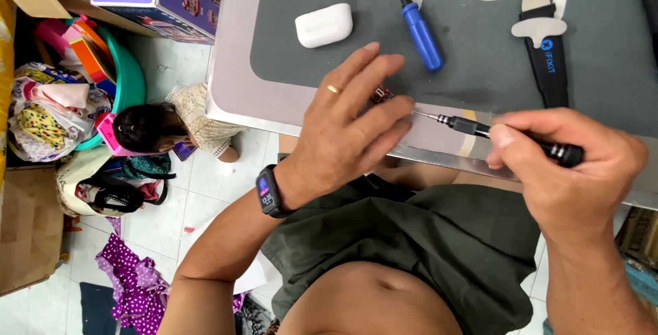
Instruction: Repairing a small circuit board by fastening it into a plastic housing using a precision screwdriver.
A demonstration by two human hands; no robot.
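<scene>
Blue-handled screwdriver (421, 35), white earbud case (324, 25)

The left hand (349, 126), with a ring on one finger and a dark watch (267, 193) at the wrist, pins a small reddish part (381, 93) at the near edge of the counter (229, 67). The right hand (569, 170) keeps a closed grip on a black precision screwdriver (507, 136), its thin tip reaching the left fingertips. On the grey mat (480, 47) lie a blue-handled screwdriver (419, 32), a white earbud case (323, 25) and a black prying tool (545, 47).
</scene>
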